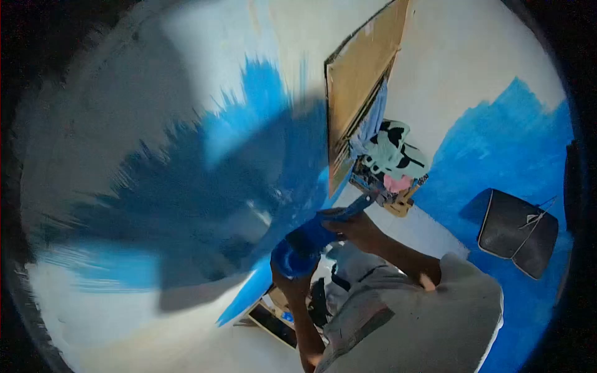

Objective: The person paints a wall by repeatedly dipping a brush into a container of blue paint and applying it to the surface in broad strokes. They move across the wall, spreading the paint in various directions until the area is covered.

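Observation:
My right hand (356,229) grips a paint-covered brush handle (352,208) and holds it against the wall, just below the wooden board. My left hand (291,283) is wrapped around a small blue paint-smeared container (298,252) right beside it. Both forearms reach in from the lower right, past my white sleeve (454,311). The white wall (112,124) ahead carries a wide patch of fresh blue paint (249,168) with ragged brush-stroke edges. My shadow darkens much of that patch. The brush's bristles are hidden.
A brown wooden board (360,74) leans at the wall's corner. Clothes and small items (392,165) are piled next to it. Another blue-painted wall area (504,143) lies to the right, with a dark flat bag (516,231) against it. A tray (273,320) sits below my hands.

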`<state>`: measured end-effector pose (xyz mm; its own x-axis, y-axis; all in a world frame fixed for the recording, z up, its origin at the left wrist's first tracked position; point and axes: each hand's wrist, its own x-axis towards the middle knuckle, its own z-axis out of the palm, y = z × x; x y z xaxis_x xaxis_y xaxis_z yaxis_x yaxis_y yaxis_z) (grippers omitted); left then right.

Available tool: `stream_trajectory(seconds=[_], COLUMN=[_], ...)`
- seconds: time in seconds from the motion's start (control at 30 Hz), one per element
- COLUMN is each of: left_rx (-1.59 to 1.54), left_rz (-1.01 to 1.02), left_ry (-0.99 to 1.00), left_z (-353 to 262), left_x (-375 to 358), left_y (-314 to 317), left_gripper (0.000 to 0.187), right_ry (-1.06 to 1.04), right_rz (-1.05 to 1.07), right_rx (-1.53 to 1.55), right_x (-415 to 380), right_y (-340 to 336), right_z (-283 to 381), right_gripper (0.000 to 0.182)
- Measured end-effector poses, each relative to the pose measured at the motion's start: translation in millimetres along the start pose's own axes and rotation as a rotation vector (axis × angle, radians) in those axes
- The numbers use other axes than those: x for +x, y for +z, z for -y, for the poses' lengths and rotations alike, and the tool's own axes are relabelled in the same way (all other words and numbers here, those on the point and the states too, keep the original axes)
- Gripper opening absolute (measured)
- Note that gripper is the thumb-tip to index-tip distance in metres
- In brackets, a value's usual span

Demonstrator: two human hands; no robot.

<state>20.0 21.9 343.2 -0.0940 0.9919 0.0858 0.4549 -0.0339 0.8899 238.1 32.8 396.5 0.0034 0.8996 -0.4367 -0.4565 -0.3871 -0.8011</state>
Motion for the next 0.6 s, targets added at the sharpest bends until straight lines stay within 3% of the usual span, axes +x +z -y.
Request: stream_trajectory(seconds=[0.07, 0.1, 0.2, 0.3, 0.33, 0.4, 0.5, 0.6], left_rx=[-0.13, -0.123, 0.041, 0.181, 0.199, 0.104, -0.01, -0.051], left_rz=[0.077, 0.075, 0.219, 0.142, 0.136, 0.17, 0.218, 0.164], left_ry=[0.112, 0.098, 0.279, 0.487, 0.459, 0.5, 0.532, 0.466], left_z=[-20.8, -26.1, -24.1, -43.7, -47.8, -55.0, -59.1, -52.4], left_x=[14.7, 21.0, 34.2, 35.6, 34.0, 41.3, 39.7, 35.3], left_y=[9.5, 12.2, 14.8, 19.8, 21.8, 27.1, 27.7, 31.6], left_gripper=[0.085, 0.085, 0.084, 0.08, 0.08, 0.081, 0.08, 0.08], right_ry=[-0.16, -0.146, -0.358, -0.372, -0.351, -0.546, -0.645, -0.586], right_rz=[0.016, 0.023, -0.034, -0.047, -0.02, 0.143, 0.352, 0.374], right_rx=[-0.479, -0.477, -0.879, -0.833, -0.828, -0.844, -0.886, -1.006], right_x=[-5.4, -5.0, -1.6, -7.3, -13.9, -18.3, -15.0, -9.4], right_y=[-3.3, -5.6, -3.4, 2.1, 3.8, 7.0, 4.1, 8.1], right_z=[17.6, 21.5, 30.2, 46.7, 48.4, 56.8, 53.7, 56.8], right_gripper=[0.041, 0.041, 0.039, 0.035, 0.035, 0.031, 0.032, 0.034])
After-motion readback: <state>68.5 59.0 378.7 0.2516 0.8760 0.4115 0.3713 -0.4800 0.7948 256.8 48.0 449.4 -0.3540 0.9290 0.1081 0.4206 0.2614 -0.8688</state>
